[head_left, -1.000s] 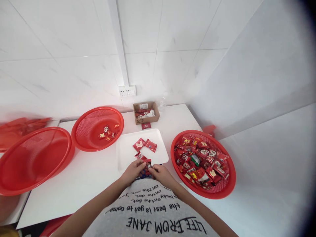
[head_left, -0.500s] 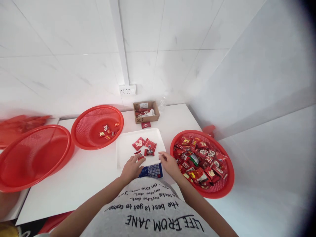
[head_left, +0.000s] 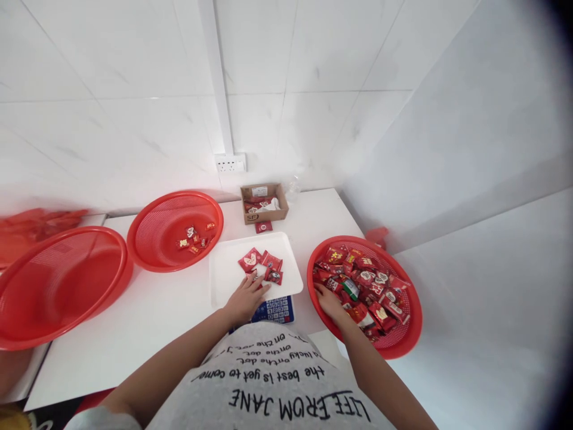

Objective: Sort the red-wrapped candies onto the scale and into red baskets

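Note:
My left hand lies over the near part of a white tray, fingers spread, the tips touching small red snack packets. Just beyond the fingers, a pink-red packet, a red packet and a darker red packet lie close together. Another packet is partly covered by the fingers. My right hand reaches inside the left side of a red mesh basket heaped with red snack packets. Its fingertips are partly hidden among them, so their hold is unclear.
Blue scale keys show at the tray's near edge. A small cardboard box of packets stands behind, with one red packet before it. Leftward are a red basket holding several small packets and another red basket.
My right hand has moved from the tray's right edge into the packet basket. My left hand has spread its fingers farther over the packets, and the darker packet has shifted slightly right.

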Motion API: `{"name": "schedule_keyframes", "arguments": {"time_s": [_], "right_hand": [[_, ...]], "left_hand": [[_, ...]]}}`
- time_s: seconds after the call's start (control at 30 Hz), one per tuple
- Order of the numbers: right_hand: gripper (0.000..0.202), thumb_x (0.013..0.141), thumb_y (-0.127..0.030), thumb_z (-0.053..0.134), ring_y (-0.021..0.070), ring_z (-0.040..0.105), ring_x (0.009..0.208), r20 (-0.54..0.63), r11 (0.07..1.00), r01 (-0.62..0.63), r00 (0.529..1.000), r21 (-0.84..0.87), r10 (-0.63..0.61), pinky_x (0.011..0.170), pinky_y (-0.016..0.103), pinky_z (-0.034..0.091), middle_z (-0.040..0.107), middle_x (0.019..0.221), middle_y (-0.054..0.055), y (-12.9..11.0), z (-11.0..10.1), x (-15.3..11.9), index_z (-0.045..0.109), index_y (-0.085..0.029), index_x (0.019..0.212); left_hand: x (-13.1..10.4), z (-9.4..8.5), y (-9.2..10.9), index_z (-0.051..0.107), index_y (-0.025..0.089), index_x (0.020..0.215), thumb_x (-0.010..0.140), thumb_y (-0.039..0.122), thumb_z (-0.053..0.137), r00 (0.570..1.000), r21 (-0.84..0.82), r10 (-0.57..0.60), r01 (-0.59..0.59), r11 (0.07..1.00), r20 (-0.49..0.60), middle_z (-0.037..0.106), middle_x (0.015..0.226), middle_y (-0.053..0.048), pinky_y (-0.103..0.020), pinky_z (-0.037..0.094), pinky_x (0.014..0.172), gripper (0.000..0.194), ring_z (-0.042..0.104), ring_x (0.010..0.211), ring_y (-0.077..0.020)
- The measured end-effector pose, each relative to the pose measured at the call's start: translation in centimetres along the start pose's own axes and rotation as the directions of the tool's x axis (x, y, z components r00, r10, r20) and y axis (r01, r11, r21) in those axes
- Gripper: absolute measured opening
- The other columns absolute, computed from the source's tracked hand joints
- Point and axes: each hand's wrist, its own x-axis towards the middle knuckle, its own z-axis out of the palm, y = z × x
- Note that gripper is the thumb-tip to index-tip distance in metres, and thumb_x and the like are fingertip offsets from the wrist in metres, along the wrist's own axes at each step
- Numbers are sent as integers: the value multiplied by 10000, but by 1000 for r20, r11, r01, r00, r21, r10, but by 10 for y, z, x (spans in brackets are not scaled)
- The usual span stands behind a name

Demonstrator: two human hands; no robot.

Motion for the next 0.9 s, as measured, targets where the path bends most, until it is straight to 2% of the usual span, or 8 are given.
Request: {"name": "schedule_keyframes", "arguments": {"time_s": [0.23, 0.37, 0.47, 0.6, 0.73, 0.83, 0.9], "right_hand": [[381, 690, -174, 483, 229, 514, 1134, 33, 998, 56, 998, -40, -55, 1015, 377, 319, 597, 1191, 106, 7, -3, 4, 656, -159, 1029], [373, 676, -166, 500, 236, 565, 1056, 68, 998, 54, 996, -34, -52, 970, 404, 362, 642, 1120, 94, 6, -5, 3, 666, -187, 1009], [304, 706, -200, 493, 239, 615, 949, 95, 999, 32, 995, -16, -30, 923, 421, 401, 683, 1021, 94, 4, -7, -2, 688, -203, 938], [311, 762, -335, 487, 250, 581, 1034, 55, 1000, 7, 998, 25, -8, 965, 447, 371, 650, 1096, 113, -2, -13, -13, 679, -193, 960], [348, 738, -384, 530, 251, 562, 1067, 16, 989, 33, 999, 145, -36, 952, 450, 396, 629, 1136, 106, -14, -21, -27, 656, -193, 1000], [346, 742, -370, 517, 227, 629, 902, -27, 947, -1, 1000, 322, 10, 792, 402, 507, 657, 1058, 86, -27, -25, -31, 625, -202, 1025], [369, 756, -382, 498, 201, 645, 782, -88, 896, -15, 994, 444, 61, 691, 368, 537, 670, 979, 69, -39, -27, -30, 590, -205, 1066]], "left_hand": [[10, -11, -13, 426, 222, 1314, 902, 307, 358, 995, -35, -98, 97, 995, -27, 366, 1420, -86, -522, 208, 1067, 425, 144, 1364, -268], [8, -13, -10, 443, 172, 1297, 914, 278, 309, 992, -110, -121, 118, 987, -25, 374, 1413, -99, -504, 221, 1076, 420, 165, 1358, -265], [2, -12, -8, 468, 152, 1271, 910, 252, 303, 991, -162, -119, 107, 981, -62, 357, 1423, -103, -461, 245, 1085, 410, 187, 1355, -242], [-10, -7, -10, 506, 166, 1225, 884, 237, 364, 983, -185, -132, 106, 977, -130, 355, 1423, -96, -449, 271, 1085, 376, 208, 1350, -230], [-19, -2, -12, 532, 172, 1191, 868, 257, 406, 976, -187, -144, 113, 976, -163, 361, 1419, -103, -465, 291, 1074, 357, 220, 1346, -253], [-22, 0, -10, 537, 188, 1185, 865, 285, 420, 969, -184, -138, 100, 978, -207, 378, 1408, -102, -482, 298, 1065, 353, 236, 1341, -262], [-23, 1, -8, 550, 185, 1165, 862, 296, 428, 964, -175, -120, 79, 981, -236, 407, 1386, -113, -487, 302, 1059, 345, 254, 1333, -268]]}}
